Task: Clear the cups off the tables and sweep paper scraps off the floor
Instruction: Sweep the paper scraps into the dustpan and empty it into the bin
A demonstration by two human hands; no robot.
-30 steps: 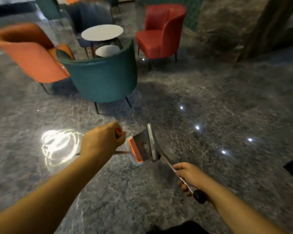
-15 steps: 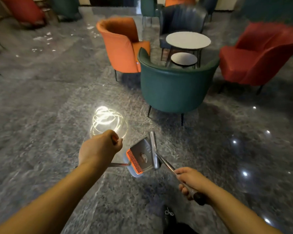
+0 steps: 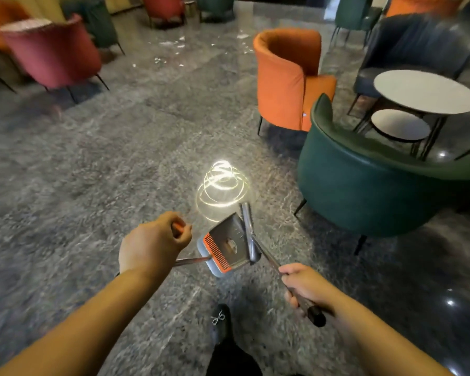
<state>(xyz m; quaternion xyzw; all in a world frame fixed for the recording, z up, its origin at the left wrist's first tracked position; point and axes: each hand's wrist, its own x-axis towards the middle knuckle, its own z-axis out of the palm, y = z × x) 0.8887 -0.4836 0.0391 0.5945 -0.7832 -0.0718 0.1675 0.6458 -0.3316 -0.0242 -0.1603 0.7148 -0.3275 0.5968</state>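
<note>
An orange armchair [image 3: 285,80] is seen on the grey marble floor [image 3: 92,164], just beside a green armchair [image 3: 364,185]. Behind the green one, a large round white table [image 3: 425,92] is set over a smaller round one [image 3: 400,124]. A dark blue chair [image 3: 418,42] stands beyond them. A pink armchair [image 3: 52,50] is placed at the far left.

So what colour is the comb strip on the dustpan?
Orange comb strip, clearest in the head view.

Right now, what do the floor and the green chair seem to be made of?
The floor looks like polished grey stone, perhaps marble: veined, with mirror-like light reflections. The green chair seems covered in smooth leather or vinyl, judging by its soft sheen; which one, I cannot tell.
</note>
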